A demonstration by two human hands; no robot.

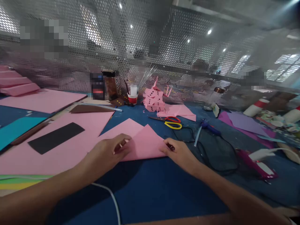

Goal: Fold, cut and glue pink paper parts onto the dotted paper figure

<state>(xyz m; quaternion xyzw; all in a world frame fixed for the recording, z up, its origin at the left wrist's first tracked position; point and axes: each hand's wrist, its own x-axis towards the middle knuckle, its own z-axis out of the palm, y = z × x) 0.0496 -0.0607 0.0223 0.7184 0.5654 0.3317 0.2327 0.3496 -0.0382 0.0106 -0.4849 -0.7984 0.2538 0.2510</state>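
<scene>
A sheet of pink paper (142, 142) lies partly folded on the blue table, its two upper points side by side. My left hand (114, 147) pinches its left part, thumb and fingers curled together. At the right corner, my right hand (178, 150) grips the paper between thumb and fingertips. Just beyond lie scissors (172, 122) with red and yellow handles. Larger pink sheets (70, 143) spread to the left, with a black paper strip (56, 137) on top.
Behind stand a pink paper model with black dots (153, 98) and a red-and-white cup (132, 97) of tools. A blue glue gun (211, 126) and its black cord lie right, near a magenta power strip (257, 165). A white cable (110, 193) crosses the front. A perforated metal screen (140, 47) stands behind.
</scene>
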